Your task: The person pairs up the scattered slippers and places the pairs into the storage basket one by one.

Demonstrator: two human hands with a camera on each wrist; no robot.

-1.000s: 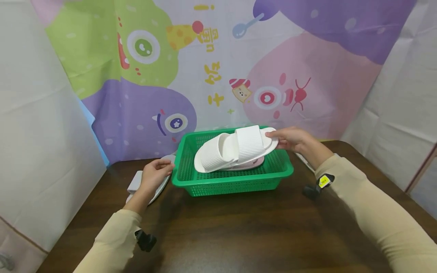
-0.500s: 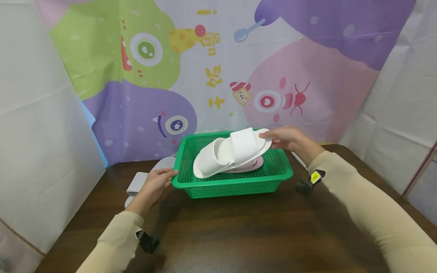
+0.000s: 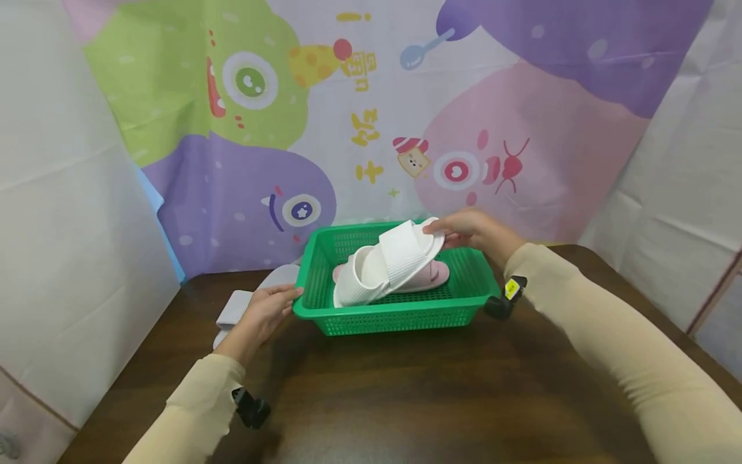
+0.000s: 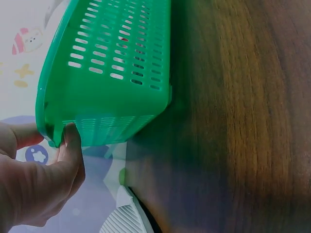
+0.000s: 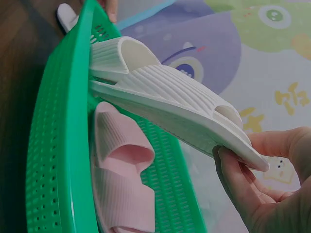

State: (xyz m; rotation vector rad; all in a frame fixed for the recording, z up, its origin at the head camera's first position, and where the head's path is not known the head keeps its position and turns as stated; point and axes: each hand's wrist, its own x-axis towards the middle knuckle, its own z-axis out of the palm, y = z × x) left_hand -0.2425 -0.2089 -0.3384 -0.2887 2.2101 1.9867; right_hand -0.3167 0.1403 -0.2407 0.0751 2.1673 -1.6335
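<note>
My right hand (image 3: 472,232) pinches one end of a white pair of ribbed slippers (image 3: 400,248), thumb above and fingers below. The pair slants over the green plastic basket (image 3: 400,322), held end raised, far end low inside near the front left wall. Beneath it, pink slippers (image 5: 124,194) lie in the basket, partly covered in the head view. At the basket's left end, my left hand (image 3: 263,312) pinches the rim between thumb and fingers, as the left wrist view (image 4: 43,179) of the hand shows.
Pale grey-white slippers (image 3: 234,309) lie on the brown wooden table (image 3: 406,393) left of the basket, partly behind my left hand. A cartoon-printed cloth (image 3: 377,116) hangs right behind the basket, with white cloth (image 3: 64,193) at the sides.
My left hand has come to the basket rim and taken hold of it. My right hand has moved left, tilting the white slippers more steeply with their far end lower; more pink shows beneath.
</note>
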